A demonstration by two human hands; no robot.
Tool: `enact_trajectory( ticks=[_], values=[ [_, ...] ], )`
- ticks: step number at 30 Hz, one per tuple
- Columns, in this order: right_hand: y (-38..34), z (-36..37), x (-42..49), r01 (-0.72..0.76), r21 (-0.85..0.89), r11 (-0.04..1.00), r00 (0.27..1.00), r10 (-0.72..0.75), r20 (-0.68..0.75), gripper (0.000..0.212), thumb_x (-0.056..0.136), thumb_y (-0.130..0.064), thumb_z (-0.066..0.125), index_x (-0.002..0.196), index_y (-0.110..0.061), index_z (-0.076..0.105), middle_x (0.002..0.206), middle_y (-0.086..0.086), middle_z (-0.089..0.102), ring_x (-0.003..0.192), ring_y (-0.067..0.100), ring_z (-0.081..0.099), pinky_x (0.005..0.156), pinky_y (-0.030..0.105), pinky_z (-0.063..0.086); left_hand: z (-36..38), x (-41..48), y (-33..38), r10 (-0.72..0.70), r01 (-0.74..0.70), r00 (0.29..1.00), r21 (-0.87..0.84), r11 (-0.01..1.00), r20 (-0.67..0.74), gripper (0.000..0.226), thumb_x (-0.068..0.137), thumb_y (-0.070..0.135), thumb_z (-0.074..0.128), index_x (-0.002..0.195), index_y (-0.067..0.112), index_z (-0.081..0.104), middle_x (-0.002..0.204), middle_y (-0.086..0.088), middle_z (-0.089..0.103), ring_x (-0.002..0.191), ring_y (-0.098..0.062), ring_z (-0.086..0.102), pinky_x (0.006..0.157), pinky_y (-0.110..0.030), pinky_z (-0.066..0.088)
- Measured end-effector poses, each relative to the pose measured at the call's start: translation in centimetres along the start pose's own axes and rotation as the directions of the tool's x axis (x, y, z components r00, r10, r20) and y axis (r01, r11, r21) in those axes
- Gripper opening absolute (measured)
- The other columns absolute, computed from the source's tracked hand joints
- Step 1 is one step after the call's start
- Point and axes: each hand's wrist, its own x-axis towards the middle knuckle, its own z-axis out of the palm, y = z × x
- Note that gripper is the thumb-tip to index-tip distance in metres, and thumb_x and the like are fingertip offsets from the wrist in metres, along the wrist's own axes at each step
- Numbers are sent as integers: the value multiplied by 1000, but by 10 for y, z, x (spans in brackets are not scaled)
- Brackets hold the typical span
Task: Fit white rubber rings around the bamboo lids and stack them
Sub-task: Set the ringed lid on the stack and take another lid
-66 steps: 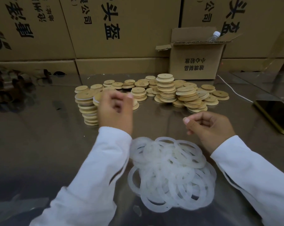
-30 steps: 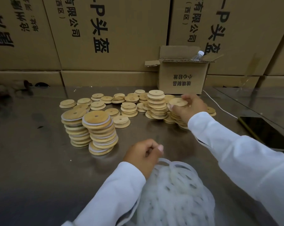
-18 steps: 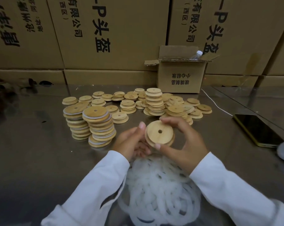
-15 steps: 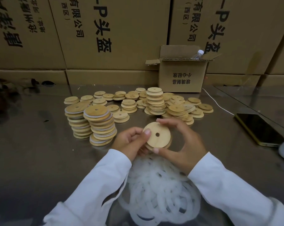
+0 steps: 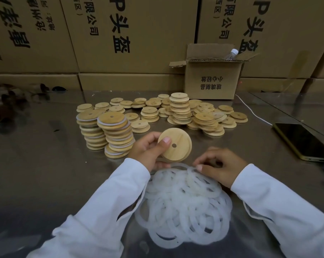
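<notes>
The bamboo lid [image 5: 177,146] has passed from one hand to the other. A second ago the right hand [image 5: 220,164] lifted it off the loose stacks at the back of the bench. Half a second ago both hands held it together. Now the left hand [image 5: 148,151] grips it alone, thumb on its face. The right hand has let go and dropped to the far edge of the white rubber rings [image 5: 185,198], fingers curled; whether it pinches one is unclear.

Pale tan lid [image 5: 176,145], milky white rings [image 5: 185,203], white sleeves [image 5: 109,202], brown boxes [image 5: 131,32] printed with black characters.
</notes>
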Motion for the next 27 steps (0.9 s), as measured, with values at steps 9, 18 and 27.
enact_trajectory(
  ticks=[9, 18, 27],
  values=[
    [3, 3, 3, 29, -69, 997, 1000, -29, -9, 21, 80, -14, 67, 69, -32, 63, 87, -7, 55, 89, 10, 52, 80, 22, 39, 6, 3, -2, -97, 90, 994, -126, 988, -48, 10, 92, 19, 51, 87, 11, 56, 98, -12, 58, 90, -33, 63, 55, -36, 59],
    [-17, 2, 0, 206, 517, 831, 957, -61, -283, 16, 80, -2, 62, 73, -16, 67, 68, -11, 67, 68, 1, 60, 67, 12, 48, 11, 0, 0, -109, 106, 993, -97, 990, -36, 14, 92, 23, 52, 86, 24, 65, 97, -13, 64, 84, -30, 66, 55, -37, 58],
    [-27, 13, 0, 172, 551, 817, 910, 83, -407, 19, 80, -5, 65, 71, -21, 68, 62, -9, 68, 60, 0, 60, 60, 11, 48, 20, -10, 3, -57, 56, 990, 15, 998, 127, 10, 86, 22, 58, 93, 17, 63, 84, -5, 67, 71, -15, 68, 56, -31, 58]
  ],
)
